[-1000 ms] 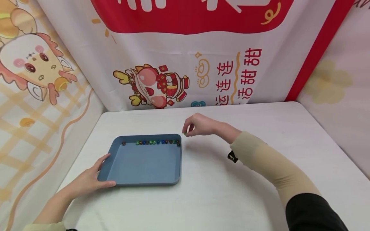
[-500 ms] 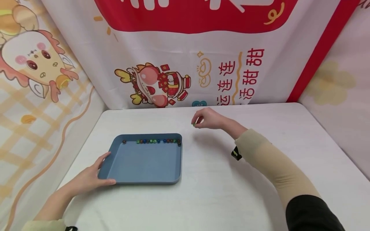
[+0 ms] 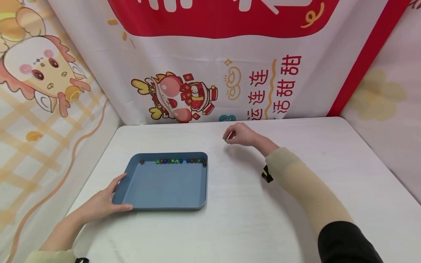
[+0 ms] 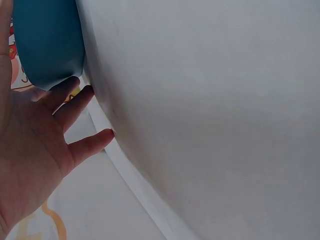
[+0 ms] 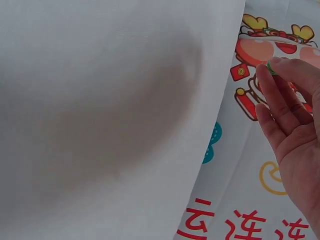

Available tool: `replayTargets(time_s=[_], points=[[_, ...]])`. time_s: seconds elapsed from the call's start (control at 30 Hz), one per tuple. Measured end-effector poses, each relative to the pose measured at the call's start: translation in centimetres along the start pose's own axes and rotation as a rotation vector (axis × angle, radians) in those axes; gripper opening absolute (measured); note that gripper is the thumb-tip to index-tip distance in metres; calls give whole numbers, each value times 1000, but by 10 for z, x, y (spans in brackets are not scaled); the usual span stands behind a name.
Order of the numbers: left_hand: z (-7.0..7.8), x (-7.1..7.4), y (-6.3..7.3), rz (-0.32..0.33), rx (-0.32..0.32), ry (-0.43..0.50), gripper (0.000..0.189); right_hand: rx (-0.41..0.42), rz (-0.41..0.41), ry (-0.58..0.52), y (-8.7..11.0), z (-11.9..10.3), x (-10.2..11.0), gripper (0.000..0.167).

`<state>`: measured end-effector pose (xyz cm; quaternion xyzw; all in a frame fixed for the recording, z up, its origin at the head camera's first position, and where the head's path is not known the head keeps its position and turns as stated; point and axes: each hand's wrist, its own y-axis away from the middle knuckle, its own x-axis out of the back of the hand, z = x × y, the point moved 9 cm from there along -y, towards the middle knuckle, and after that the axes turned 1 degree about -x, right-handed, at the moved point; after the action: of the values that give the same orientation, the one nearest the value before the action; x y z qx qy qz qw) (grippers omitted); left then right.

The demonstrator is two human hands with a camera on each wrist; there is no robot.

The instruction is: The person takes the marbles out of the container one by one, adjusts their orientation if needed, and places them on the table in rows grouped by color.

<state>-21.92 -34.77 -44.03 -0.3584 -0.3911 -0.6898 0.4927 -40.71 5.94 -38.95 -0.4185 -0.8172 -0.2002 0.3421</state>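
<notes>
In the head view, my left hand (image 3: 101, 205) rests at the left end of a blue-grey tray (image 3: 166, 190), thumb along its front edge and fingers spread at its left side. The left wrist view shows the other fingers of that hand extended and apart below the tray's corner (image 4: 50, 45). Beyond the tray's right end, my right hand (image 3: 241, 135) pinches a small green marble (image 5: 271, 68) between thumb and fingertips over the white table. Fingers partly cover this marble. A row of coloured marbles (image 3: 169, 161) lies along the tray's far wall, with a gap in it.
One brown marble (image 3: 142, 162) sits apart near the tray's far left corner. A printed cloth (image 3: 204, 54) hangs behind the white table (image 3: 256, 219), and another patterned cloth (image 3: 49, 146) stands at its left. The table's back edge runs just past my right hand.
My right hand has moved to the right and away from the tray, carrying the green marble. A gap in the marble row has widened slightly. My left hand stays at the tray.
</notes>
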Motion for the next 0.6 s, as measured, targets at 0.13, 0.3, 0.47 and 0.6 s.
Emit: replayTargets(time_s=[0.13, 0.3, 0.47, 0.6], points=[[0, 0, 0, 0, 0, 10, 120, -49, -11, -21, -4, 11, -5, 18], [1, 0, 1, 0, -4, 14, 120, -75, -17, -12, -7, 20, -11, 17], [2, 0, 1, 0, -6, 11, 119, -99, -41, 2, -10, 29, -20, 14], [2, 1, 1, -2, -6, 10, 119, -117, -50, 15, -12, 35, -25, 12]])
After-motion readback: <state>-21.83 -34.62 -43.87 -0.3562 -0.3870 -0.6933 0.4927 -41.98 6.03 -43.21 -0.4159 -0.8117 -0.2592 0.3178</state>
